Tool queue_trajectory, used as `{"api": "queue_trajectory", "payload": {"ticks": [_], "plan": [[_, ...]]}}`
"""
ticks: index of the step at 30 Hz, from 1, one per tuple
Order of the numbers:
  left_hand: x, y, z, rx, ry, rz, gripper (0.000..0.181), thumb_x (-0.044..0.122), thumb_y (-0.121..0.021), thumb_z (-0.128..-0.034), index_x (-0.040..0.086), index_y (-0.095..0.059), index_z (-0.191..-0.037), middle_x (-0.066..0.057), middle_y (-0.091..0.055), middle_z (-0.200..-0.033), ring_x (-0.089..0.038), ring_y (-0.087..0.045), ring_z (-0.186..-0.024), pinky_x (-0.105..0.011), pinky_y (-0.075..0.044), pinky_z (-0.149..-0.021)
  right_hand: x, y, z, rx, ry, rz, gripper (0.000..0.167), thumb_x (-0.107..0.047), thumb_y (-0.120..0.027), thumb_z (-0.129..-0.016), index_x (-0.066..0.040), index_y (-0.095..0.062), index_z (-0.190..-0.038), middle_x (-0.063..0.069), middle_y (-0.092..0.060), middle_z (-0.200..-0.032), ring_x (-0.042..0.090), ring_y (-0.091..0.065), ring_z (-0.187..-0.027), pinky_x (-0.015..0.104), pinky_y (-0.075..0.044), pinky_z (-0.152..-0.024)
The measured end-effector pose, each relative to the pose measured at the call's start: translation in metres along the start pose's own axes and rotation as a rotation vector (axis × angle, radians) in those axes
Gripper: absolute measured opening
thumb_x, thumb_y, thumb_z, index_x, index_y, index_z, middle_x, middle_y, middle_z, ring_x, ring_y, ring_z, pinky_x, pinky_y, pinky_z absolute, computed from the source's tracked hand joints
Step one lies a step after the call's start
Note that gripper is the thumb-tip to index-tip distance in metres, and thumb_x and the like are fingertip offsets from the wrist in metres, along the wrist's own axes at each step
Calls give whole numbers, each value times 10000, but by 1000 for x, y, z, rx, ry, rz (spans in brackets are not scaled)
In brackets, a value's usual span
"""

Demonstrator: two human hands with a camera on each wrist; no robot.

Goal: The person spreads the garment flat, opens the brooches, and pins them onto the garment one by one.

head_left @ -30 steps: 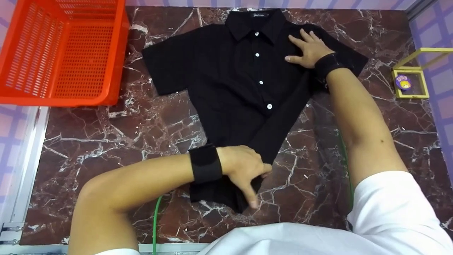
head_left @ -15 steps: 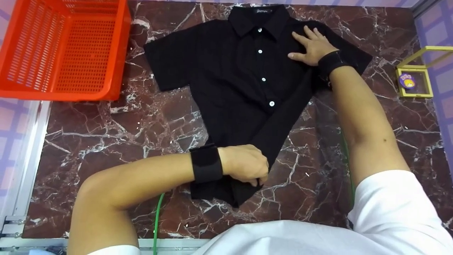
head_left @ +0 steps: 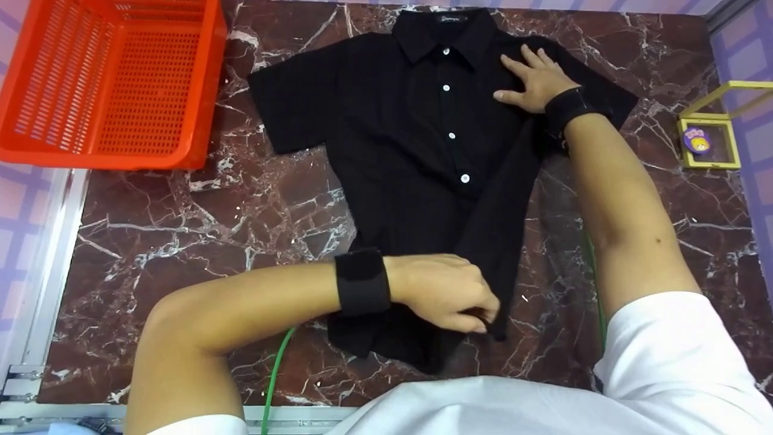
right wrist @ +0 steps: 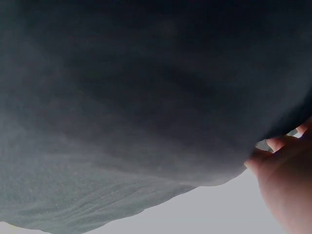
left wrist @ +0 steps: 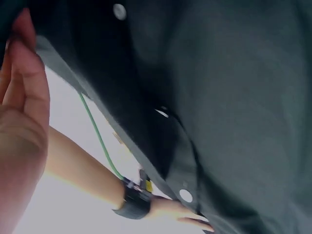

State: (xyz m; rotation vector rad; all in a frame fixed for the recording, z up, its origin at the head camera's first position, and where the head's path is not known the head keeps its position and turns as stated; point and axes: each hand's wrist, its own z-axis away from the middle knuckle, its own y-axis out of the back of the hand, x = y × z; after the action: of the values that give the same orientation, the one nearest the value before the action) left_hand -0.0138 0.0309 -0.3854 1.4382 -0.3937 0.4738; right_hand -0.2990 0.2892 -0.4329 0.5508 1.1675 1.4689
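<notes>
A black short-sleeved button-up shirt (head_left: 398,151) lies front up, its collar at the far side and white buttons down the middle. Near its lower end my left hand (head_left: 444,293) pinches the hem corner of the front edge, knuckles up. In the left wrist view the fingers (left wrist: 29,78) curl against the dark cloth, with part of the grip hidden. My right hand (head_left: 537,78) rests spread on the shirt's upper chest, beside the sleeve at right. Dark cloth fills most of the right wrist view, with the right hand's fingertips (right wrist: 258,158) at its edge.
An orange-red plastic basket (head_left: 202,121) stands at the far left. At the right edge sits a small yellow frame (head_left: 734,145) with a purple badge. A green cable (head_left: 275,374) runs under the left forearm. The tabletop (head_left: 181,241) is dark red marble.
The left hand has gone from loose fingers to pinching the hem and has drawn it to the right, swinging the shirt's front edge outward. My right hand has stayed in place.
</notes>
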Motion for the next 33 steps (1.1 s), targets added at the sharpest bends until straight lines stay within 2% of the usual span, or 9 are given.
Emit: {"api": "queue_trajectory", "payload": {"ticks": [5, 11, 17, 23, 28, 33], "plan": [[12, -7, -22, 13, -36, -26, 127, 327, -584, -1001, 213, -637, -1020, 158, -628, -898, -16, -594, -788, -277, -507, -748, 0, 1, 4, 1, 4, 26, 833, -641, -377, -1002, -219, -19, -1624, 185, 139, -1656, 451, 149, -1490, 640, 39, -1168], [21, -26, -55, -24, -23, -61, 132, 314, -588, -1003, 222, -647, -1076, 162, -645, -987, -3, -619, -878, -231, -510, -781, -2, 4, 10, -31, -13, 40, 832, -627, -394, -1005, -219, -16, -1623, 195, 132, -1654, 462, 124, -1491, 664, -9, -1162], [23, -40, -83, -64, -35, -79, 126, 289, -585, -1010, 206, -646, -1083, 140, -652, -1029, -1, -620, -926, -201, -494, -777, -6, 8, 10, -80, -41, 59, 849, -657, -381, -992, -247, 19, -1618, 166, 164, -1654, 443, 133, -1497, 750, -56, -1106], [21, -49, -112, -127, -8, -86, 201, 344, -585, -1014, 232, -648, -1168, 148, -659, -1126, 1, -620, -1017, -179, -482, -817, -6, 9, 9, -83, -51, 70, 839, -644, -378, -999, -251, 31, -1617, 160, 168, -1655, 436, 137, -1498, 778, -60, -1082], [18, -60, -128, -175, 26, -70, 222, 362, -580, -1017, 244, -642, -1195, 142, -646, -1159, -1, -613, -1013, -168, -480, -819, -6, 8, 9, -68, -44, 63, 837, -638, -374, -1004, -233, 25, -1618, 180, 158, -1652, 457, 134, -1492, 718, -43, -1130], [17, -65, -138, -172, 27, -93, 195, 356, -560, -1027, 247, -653, -1160, 136, -629, -1138, -6, -607, -983, -158, -476, -823, -6, 10, 6, -43, -37, 71, 847, -653, -355, -1002, -213, 22, -1620, 207, 147, -1647, 488, 129, -1480, 684, -26, -1151]]}}
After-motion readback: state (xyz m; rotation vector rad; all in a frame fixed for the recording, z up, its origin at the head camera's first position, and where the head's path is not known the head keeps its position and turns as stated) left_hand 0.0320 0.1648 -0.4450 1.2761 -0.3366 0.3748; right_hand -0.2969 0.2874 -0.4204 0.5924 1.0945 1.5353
